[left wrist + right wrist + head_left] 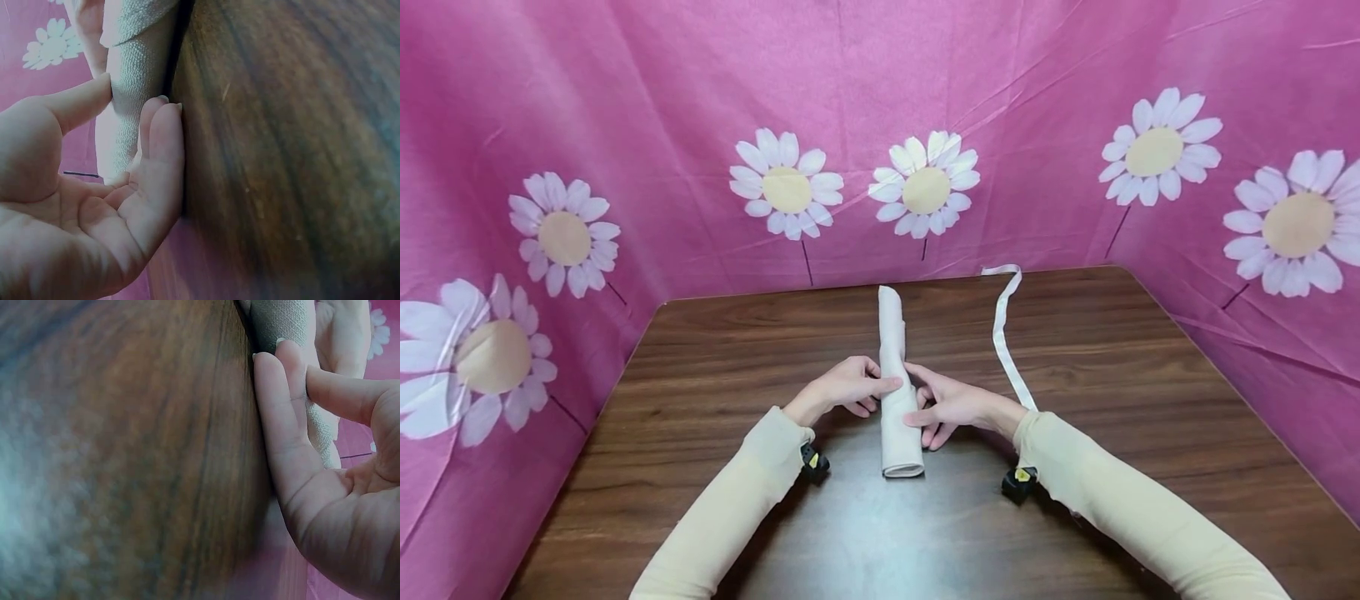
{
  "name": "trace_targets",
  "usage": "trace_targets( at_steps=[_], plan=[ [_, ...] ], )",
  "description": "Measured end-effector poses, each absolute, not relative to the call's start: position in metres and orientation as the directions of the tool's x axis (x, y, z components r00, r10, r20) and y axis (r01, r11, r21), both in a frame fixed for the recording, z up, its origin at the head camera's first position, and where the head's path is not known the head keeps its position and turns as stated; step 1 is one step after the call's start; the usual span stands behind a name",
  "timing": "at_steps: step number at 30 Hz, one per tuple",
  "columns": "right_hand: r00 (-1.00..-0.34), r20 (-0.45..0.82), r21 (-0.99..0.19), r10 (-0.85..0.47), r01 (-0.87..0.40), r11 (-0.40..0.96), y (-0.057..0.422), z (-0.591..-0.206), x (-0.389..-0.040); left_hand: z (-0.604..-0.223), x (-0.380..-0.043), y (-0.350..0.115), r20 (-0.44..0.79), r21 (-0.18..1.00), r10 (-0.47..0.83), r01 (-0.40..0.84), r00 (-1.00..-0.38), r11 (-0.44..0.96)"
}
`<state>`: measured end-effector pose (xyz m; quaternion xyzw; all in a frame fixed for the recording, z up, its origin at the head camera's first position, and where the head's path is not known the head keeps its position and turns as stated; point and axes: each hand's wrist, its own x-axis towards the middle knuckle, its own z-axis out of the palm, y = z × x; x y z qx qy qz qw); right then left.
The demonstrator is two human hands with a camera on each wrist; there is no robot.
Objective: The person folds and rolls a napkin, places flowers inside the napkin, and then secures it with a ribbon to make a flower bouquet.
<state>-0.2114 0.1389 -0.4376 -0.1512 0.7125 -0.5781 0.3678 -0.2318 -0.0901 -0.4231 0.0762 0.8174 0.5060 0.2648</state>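
A cream towel [899,446], rolled into a long narrow bundle, lies on the table pointing away from me, its loose edge showing along the top. From the left side my left hand [844,388] grips it near the middle, thumb on top and fingers low against its side. Slightly nearer me, my right hand [953,405] holds the opposite side, thumb on the roll. The left wrist view shows the towel's looped weave [128,94] between thumb and fingers. In the right wrist view, the right fingers [281,406] lie along the tabletop at the roll's base.
A white ribbon [1002,321] runs from the table's back edge toward the right forearm, which hides its near end. The brown wooden table [737,333] is backed by a pink cloth [850,67] with printed daisies. A small black camera [1019,483] sits at the right wrist.
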Motion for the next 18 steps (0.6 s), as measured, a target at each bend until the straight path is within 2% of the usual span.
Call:
trace_targets(
  at_steps=[11, 15, 18],
  plan=[
    [-0.685, -0.358, -0.931, -0.634, 0.209, 0.299, 0.143, -0.436, -0.213, -0.427, -0.234, -0.091, -0.372, 0.875, 0.392, -0.177, -0.841, 0.451],
    [-0.707, -0.291, -0.936, -0.644, 0.07, 0.346, 0.152, -0.428, -0.219, -0.426, -0.234, -0.092, -0.383, 0.866, 0.365, -0.192, -0.848, 0.462],
    [-0.764, -0.166, -0.905, -0.623, -0.133, 0.404, 0.173, -0.417, -0.226, -0.425, -0.235, -0.091, -0.38, 0.865, 0.371, -0.184, -0.848, 0.466]
  ],
)
